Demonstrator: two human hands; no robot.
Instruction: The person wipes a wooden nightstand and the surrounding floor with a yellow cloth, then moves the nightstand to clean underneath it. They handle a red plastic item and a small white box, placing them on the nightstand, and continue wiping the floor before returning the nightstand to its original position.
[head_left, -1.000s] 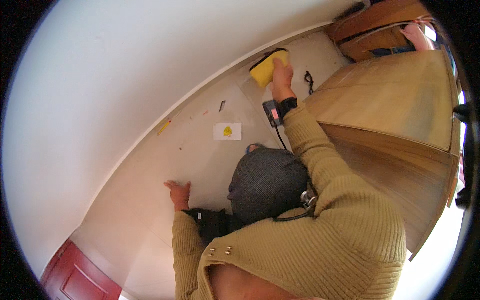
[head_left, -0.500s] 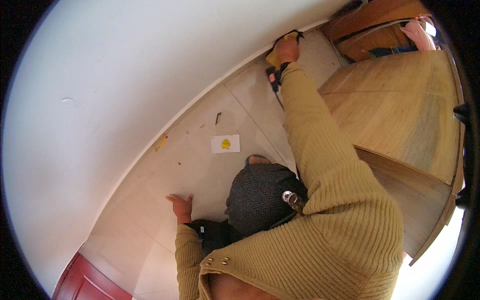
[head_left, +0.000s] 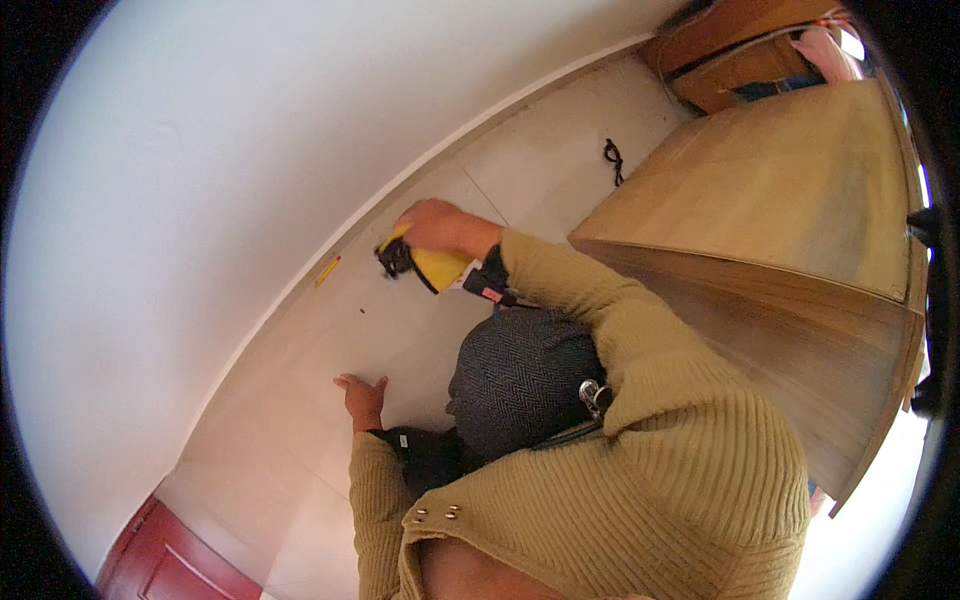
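My right hand [head_left: 440, 225] is wrapped around a yellow-and-black item [head_left: 437, 268] above the floor near the white wall. Its far end is black and ragged, and motion blur keeps its kind unclear. Beside my wrist hangs a black strap [head_left: 487, 288] with a pink patch. A bit of white shows between the item and the wrist; I cannot tell what it belongs to. On the left, my left hand [head_left: 365, 400] rests on the tiled floor, fingers apart and holding nothing. My bent knee in grey patterned trousers [head_left: 525, 375] lies between both arms.
A thin yellow-and-red stick [head_left: 327, 271] lies along the wall's base. Wooden furniture [head_left: 740, 180] stands at the right, with a looped black cord [head_left: 613, 160] on the floor near it. A red door panel [head_left: 180, 560] is lower left. Another person's pink sleeve [head_left: 830, 55] shows top right.
My right hand has swept from the far skirting back toward me and left, carrying the yellow-and-black item. The white card and small black piece on the floor are now covered. My left hand stays put.
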